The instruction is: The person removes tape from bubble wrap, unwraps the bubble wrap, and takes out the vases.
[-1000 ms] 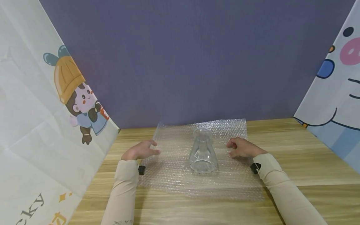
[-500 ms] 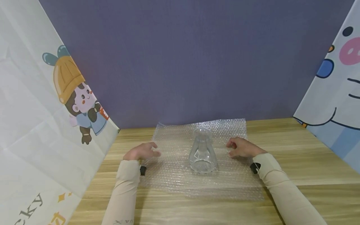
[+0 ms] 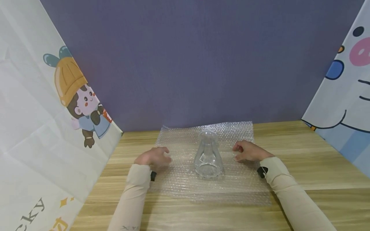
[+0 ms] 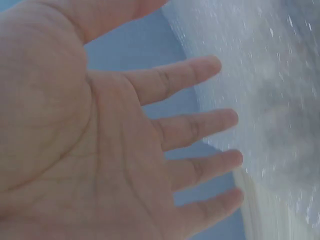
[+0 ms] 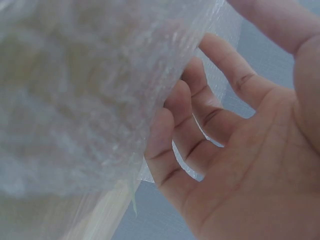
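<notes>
Head view alone clearly shows the glass vessel (image 3: pixel 208 158); left hand (image 3: pixel 154 156) spread; right hand (image 3: pixel 249 151) loosely bent, thumb apart.

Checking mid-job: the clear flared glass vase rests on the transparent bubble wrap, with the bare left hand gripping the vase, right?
Not quite: the bare left hand isn't gripping the clear flared glass vase. The head view shows a gap between them. The vase does rest on the transparent bubble wrap.
</notes>
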Motion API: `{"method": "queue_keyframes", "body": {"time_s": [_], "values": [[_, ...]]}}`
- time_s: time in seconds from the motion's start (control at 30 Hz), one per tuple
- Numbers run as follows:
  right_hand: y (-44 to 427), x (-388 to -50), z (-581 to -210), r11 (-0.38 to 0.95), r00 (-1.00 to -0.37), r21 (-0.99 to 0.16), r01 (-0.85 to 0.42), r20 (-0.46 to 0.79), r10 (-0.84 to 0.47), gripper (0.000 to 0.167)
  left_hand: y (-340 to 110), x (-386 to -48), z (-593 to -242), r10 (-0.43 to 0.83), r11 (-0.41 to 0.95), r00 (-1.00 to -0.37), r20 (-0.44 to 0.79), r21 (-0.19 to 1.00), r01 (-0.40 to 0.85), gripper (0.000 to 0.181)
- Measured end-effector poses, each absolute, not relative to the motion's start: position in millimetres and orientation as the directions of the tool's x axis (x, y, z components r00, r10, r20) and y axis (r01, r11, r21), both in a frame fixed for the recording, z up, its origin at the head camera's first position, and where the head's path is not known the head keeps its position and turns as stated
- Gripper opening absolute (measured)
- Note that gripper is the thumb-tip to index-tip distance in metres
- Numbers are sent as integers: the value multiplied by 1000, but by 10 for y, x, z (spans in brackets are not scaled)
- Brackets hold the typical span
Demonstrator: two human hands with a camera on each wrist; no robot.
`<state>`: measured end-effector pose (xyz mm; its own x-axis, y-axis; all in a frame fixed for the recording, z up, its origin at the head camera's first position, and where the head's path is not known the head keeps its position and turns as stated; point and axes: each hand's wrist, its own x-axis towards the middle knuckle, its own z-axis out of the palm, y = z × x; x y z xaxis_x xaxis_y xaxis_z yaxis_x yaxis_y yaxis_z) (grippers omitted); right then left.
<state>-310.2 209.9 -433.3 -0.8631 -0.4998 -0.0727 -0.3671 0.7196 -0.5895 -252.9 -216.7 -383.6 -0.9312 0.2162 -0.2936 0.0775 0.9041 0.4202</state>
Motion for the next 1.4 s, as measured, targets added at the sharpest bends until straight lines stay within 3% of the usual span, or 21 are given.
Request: {"method": "queue_keyframes", "body": {"time_s": [0.23, 0.7, 1.1, 1.4], "values": [[2099, -3105, -4335, 722, -865, -585, -370, -67, -498, 43, -1999, -2553, -3894, 332, 849, -916, -224, 494, 187, 50], [2135, -3131, -4342, 711, -863, -597, -372, -59, -501, 42, -1627, -2588, -4088, 367, 857, -924, -110, 427, 289, 57], [2148, -3139, -4346, 707, -862, -598, -377, -53, -504, 42, -1425, -2553, -4197, 366, 880, -915, -173, 383, 280, 76], [2154, -3144, -4338, 715, -864, -587, -379, -52, -501, 41, -1385, -2546, -4214, 325, 910, -923, -203, 332, 248, 75]]}}
